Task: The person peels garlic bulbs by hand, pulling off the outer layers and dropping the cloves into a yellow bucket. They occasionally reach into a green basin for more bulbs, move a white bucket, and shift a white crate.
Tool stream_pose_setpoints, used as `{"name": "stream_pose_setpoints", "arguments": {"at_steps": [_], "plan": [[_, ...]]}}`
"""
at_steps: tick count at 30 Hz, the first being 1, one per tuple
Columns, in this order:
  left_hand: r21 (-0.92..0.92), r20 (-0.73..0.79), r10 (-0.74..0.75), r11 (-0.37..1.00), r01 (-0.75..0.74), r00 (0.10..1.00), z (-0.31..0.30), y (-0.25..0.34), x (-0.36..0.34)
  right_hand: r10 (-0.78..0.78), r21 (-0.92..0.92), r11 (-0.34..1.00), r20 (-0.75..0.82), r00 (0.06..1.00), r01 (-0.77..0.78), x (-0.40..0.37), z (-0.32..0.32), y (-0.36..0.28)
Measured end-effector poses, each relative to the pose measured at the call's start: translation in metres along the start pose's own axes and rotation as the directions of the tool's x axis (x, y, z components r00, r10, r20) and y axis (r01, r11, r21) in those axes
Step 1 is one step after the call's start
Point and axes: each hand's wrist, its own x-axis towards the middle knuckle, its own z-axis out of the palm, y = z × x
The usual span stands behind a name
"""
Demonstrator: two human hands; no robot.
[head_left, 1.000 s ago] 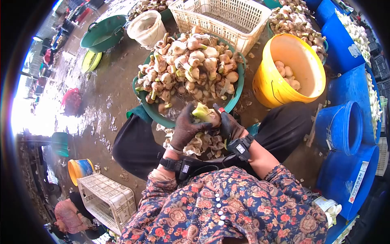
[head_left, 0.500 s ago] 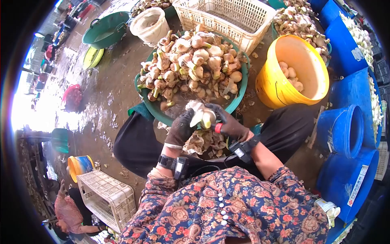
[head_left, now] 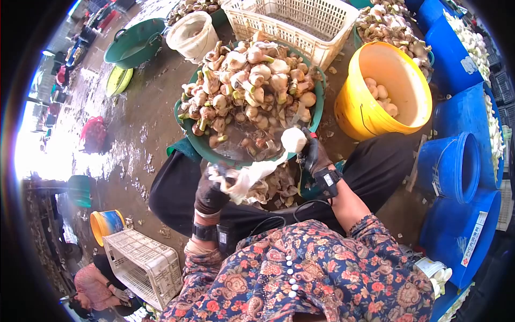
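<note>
Both of my hands wear dark gloves. My right hand (head_left: 315, 155) holds a white peeled bulb (head_left: 293, 140) over the near right part of a green basin (head_left: 319, 110). A pale strip of peel (head_left: 252, 177) stretches from that bulb down to my left hand (head_left: 210, 193), which grips its lower end in front of the basin. Unpeeled brownish bulbs (head_left: 252, 75) with cut stems are heaped in the basin. Loose skins (head_left: 276, 188) lie between my legs, below the basin's near rim.
A yellow bucket (head_left: 357, 102) with several pale bulbs stands to the right. Blue tubs (head_left: 449, 166) line the far right. Behind the basin are a white bucket (head_left: 192, 37) and a cream crate (head_left: 332, 48). Another person (head_left: 94, 287) sits at the lower left beside a crate (head_left: 145, 263).
My hands have moved apart, the left down and leftward, the right slightly outward. The bulb now shows white and round, with its peel drawn out between my hands.
</note>
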Motion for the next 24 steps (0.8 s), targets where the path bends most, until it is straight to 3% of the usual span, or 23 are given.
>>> {"name": "stream_pose_setpoints", "arguments": {"at_steps": [1,2,3,4,5,6,7,8,9,11,12,14,15,16,17,19,20,21,22,23,24], "plan": [[-0.495,-0.199,-0.356,0.841,0.22,0.913,0.007,-0.005,-0.008,0.004,0.004,1.0,-0.003,1.0,-0.004,0.001,-0.006,0.0],[-0.878,-0.174,-0.705,0.427,0.217,0.687,0.01,-0.011,-0.015,0.044,-0.003,0.999,0.05,0.998,-0.044,0.002,-0.017,-0.001],[-0.751,-0.072,-0.585,0.564,0.342,0.808,-0.007,-0.005,-0.011,0.083,-0.018,0.997,0.103,0.991,-0.082,0.006,-0.028,-0.003],[-0.821,0.244,-0.423,0.388,0.418,0.873,-0.013,-0.009,-0.003,0.092,-0.06,0.994,0.045,0.995,-0.09,0.016,-0.033,0.0],[-0.82,0.5,-0.174,0.217,0.529,0.848,-0.017,-0.015,0.009,0.096,-0.061,0.994,0.046,0.994,-0.094,0.025,-0.041,-0.002],[-0.432,0.731,-0.365,0.406,0.805,0.576,-0.021,0.012,0.033,-0.016,-0.11,0.994,0.013,1.0,0.017,0.022,-0.035,-0.009],[-0.269,0.779,-0.197,0.753,0.601,0.595,-0.01,0.005,0.042,-0.134,-0.162,0.978,-0.012,0.991,0.13,0.017,-0.025,-0.02],[-0.06,0.758,-0.272,0.876,0.478,0.593,0.011,-0.015,0.035,-0.143,0.041,0.989,0.131,0.981,0.139,0.002,-0.009,-0.039],[0.16,0.723,-0.339,0.93,0.332,0.601,0.032,-0.033,0.027,-0.175,0.24,0.964,0.261,0.949,0.112,-0.018,0.006,-0.061],[0.095,0.452,-0.604,0.765,0.637,0.657,0.052,-0.05,0.047,-0.326,0.543,0.839,0.558,0.763,-0.038,-0.034,0.015,-0.091],[0.095,0.455,-0.603,0.764,0.638,0.655,0.07,-0.072,0.046,-0.319,0.461,0.887,0.571,0.756,0.026,-0.05,0.031,-0.107],[0.301,0.137,-0.72,0.684,0.664,0.68,0.108,-0.116,0.044,-0.233,0.307,0.947,0.452,0.861,0.096,-0.05,0.037,-0.11],[0.345,0.289,-0.673,0.737,0.582,0.681,0.103,-0.108,0.056,-0.189,0.2,0.972,0.332,0.924,0.127,-0.041,0.033,-0.103],[0.262,0.258,-0.672,0.74,0.619,0.694,0.127,-0.137,0.045,-0.103,0.049,0.995,0.375,0.921,0.091,-0.033,0.023,-0.094],[0.178,0.227,-0.673,0.739,0.649,0.704,0.152,-0.167,0.033,-0.106,0.052,0.994,0.375,0.921,0.093,-0.027,0.015,-0.078],[0.149,0.205,-0.665,0.746,0.649,0.718,0.161,-0.175,0.034,-0.013,-0.295,0.952,0.228,0.974,0.082,-0.017,0.008,-0.042],[0.118,0.181,-0.661,0.749,0.651,0.728,0.165,-0.176,0.033,-0.012,-0.291,0.953,0.22,0.975,0.078,-0.012,0.006,-0.03],[0.121,0.191,-0.664,0.746,0.654,0.723,0.161,-0.168,0.034,-0.052,-0.492,0.857,0.208,0.977,0.15,-0.01,0.006,-0.019],[-0.288,0.379,-0.738,0.48,0.829,0.559,0.145,-0.153,0.043,-0.091,-0.67,0.712,0.209,0.974,0.21,-0.007,0.006,-0.007],[-0.562,0.59,-0.68,0.04,0.826,0.435,0.128,-0.136,0.055,-0.089,-0.67,0.712,0.21,0.974,0.209,-0.002,0.005,0.003],[-0.581,0.503,-0.738,0.095,0.808,0.449,0.119,-0.109,0.067,-0.225,-0.785,0.485,0.314,0.922,0.386,0.004,0.004,0.014]]}}
